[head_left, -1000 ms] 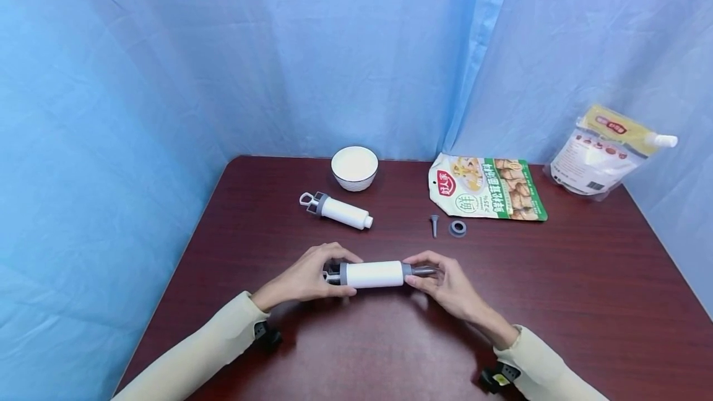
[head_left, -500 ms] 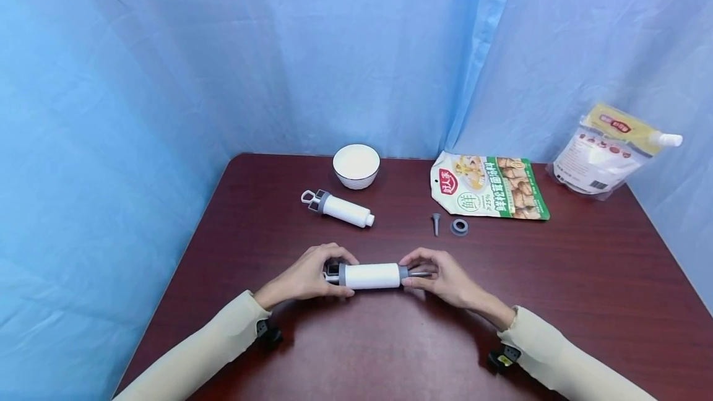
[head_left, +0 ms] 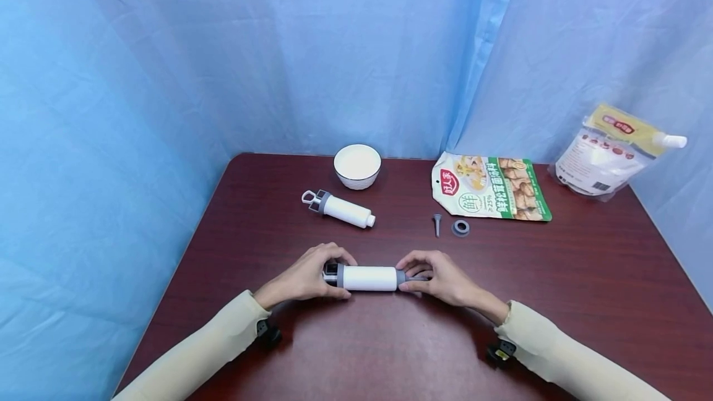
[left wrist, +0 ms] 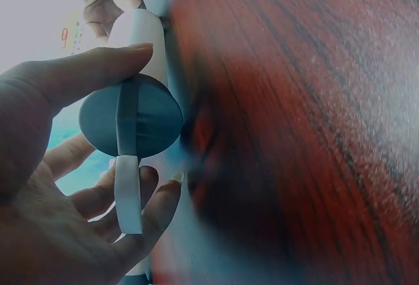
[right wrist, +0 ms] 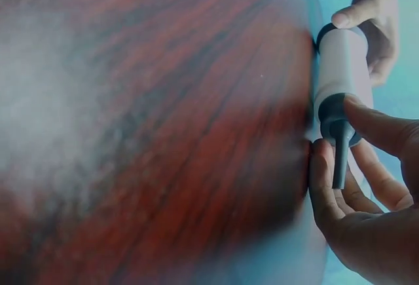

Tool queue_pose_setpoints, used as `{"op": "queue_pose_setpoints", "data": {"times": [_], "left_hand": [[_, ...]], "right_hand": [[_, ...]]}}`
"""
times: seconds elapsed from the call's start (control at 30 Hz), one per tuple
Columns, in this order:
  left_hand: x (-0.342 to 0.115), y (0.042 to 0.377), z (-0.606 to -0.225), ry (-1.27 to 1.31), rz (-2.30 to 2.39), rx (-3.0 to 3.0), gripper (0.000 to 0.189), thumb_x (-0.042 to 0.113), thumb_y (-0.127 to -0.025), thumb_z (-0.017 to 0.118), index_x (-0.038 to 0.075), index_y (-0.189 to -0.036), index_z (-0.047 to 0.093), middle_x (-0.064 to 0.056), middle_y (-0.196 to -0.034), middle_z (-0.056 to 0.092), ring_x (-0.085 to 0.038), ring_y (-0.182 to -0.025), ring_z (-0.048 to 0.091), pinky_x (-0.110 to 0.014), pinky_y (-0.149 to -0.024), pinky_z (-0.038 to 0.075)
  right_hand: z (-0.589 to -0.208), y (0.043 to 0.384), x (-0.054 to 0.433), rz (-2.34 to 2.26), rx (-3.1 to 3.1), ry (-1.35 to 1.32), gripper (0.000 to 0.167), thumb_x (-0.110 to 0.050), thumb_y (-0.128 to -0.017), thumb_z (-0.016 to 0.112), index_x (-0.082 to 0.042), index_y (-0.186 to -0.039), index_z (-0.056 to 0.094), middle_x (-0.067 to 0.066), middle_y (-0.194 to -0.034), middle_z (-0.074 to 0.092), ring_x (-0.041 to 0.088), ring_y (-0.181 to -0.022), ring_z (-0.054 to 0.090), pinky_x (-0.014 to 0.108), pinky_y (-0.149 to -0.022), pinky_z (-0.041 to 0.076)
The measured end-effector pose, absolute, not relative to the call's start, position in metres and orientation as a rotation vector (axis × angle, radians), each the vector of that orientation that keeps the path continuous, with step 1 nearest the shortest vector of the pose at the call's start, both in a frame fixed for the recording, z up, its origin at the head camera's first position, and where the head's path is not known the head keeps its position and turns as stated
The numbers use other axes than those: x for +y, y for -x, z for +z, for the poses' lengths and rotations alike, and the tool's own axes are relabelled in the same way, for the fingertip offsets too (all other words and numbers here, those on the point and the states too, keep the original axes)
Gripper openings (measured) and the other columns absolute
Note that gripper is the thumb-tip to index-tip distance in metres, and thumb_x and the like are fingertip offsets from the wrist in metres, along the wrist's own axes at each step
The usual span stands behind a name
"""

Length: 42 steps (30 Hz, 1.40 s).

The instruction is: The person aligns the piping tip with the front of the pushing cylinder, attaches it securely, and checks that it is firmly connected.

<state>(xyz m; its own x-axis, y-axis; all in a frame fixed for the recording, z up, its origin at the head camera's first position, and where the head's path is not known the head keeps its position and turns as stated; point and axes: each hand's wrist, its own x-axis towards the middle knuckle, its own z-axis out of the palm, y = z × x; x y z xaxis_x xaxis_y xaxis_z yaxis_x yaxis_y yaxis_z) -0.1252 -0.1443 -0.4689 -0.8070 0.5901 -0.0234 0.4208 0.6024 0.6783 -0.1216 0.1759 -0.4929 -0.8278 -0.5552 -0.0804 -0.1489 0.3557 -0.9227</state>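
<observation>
A white syringe-like food extruder [head_left: 370, 278] lies level, low over the table and pointing left to right. My left hand [head_left: 308, 274] grips its grey cap end; in the left wrist view the white pull handle [left wrist: 128, 193] sticks out between thumb and fingers. My right hand [head_left: 442, 278] pinches the grey collar [right wrist: 334, 109] at the other end between thumb and fingertips. From that collar a slim grey nozzle [right wrist: 341, 157] runs back into the right palm. Whether the extruder touches the tabletop I cannot tell.
A second white extruder [head_left: 346, 211] lies behind the hands, below a white bowl [head_left: 358, 169]. A small grey nozzle [head_left: 437, 225] and a grey ring [head_left: 460, 228] lie to the right. A green-and-white food packet [head_left: 490, 187] and a spouted pouch [head_left: 604, 156] sit at the back right.
Both hands and the extruder have shifted slightly left. The right hand's fingers have moved round the collar a little, and less of the nozzle shows now in the head view.
</observation>
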Motion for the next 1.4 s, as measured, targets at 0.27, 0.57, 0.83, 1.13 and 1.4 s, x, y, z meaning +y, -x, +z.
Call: {"op": "queue_pose_setpoints", "data": {"times": [0.27,0.57,0.83,1.13,1.4], "left_hand": [[-0.144,0.124,-0.468,-0.830,0.953,2.570,0.054,0.033,-0.072,0.096,0.024,-0.119,0.072,0.009,-0.109,0.069,-0.011,-0.105,0.060,-0.033,-0.095,0.045],[-0.142,0.123,-0.463,-0.797,0.952,2.503,0.068,0.038,-0.075,0.094,0.020,-0.135,0.067,-0.001,-0.121,0.069,-0.019,-0.113,0.060,-0.042,-0.103,0.044],[-0.139,0.128,-0.462,-0.808,0.982,2.451,0.066,0.035,-0.077,0.094,0.018,-0.135,0.066,0.003,-0.114,0.070,-0.013,-0.106,0.063,-0.041,-0.100,0.050],[-0.138,0.129,-0.464,-0.803,0.975,2.449,0.060,0.034,-0.079,0.092,0.018,-0.133,0.069,0.005,-0.110,0.072,-0.011,-0.101,0.064,-0.033,-0.094,0.050],[-0.138,0.129,-0.462,-0.805,0.966,2.435,0.062,0.035,-0.080,0.092,0.017,-0.134,0.068,0.004,-0.112,0.072,-0.012,-0.103,0.065,-0.032,-0.095,0.050]], "right_hand": [[-0.492,0.121,0.175,-1.451,2.238,0.629,0.033,-0.011,-0.087,0.085,-0.002,-0.115,0.070,0.017,-0.114,0.074,0.019,-0.100,0.073,0.024,-0.085,0.060],[-0.484,0.118,0.177,-1.318,2.355,0.705,0.038,-0.020,-0.086,0.087,-0.009,-0.118,0.070,0.009,-0.115,0.075,0.017,-0.101,0.073,0.032,-0.089,0.061],[-0.482,0.116,0.181,-1.303,2.381,0.735,0.040,-0.026,-0.086,0.087,-0.010,-0.119,0.070,0.007,-0.116,0.075,0.021,-0.102,0.074,0.036,-0.090,0.061],[-0.483,0.116,0.182,-1.322,2.373,0.735,0.040,-0.025,-0.086,0.087,-0.009,-0.119,0.070,0.007,-0.115,0.076,0.021,-0.102,0.075,0.035,-0.090,0.061],[-0.481,0.116,0.184,-1.312,2.379,0.742,0.039,-0.026,-0.088,0.085,-0.009,-0.119,0.070,0.007,-0.117,0.076,0.023,-0.102,0.075,0.036,-0.090,0.061]]}}
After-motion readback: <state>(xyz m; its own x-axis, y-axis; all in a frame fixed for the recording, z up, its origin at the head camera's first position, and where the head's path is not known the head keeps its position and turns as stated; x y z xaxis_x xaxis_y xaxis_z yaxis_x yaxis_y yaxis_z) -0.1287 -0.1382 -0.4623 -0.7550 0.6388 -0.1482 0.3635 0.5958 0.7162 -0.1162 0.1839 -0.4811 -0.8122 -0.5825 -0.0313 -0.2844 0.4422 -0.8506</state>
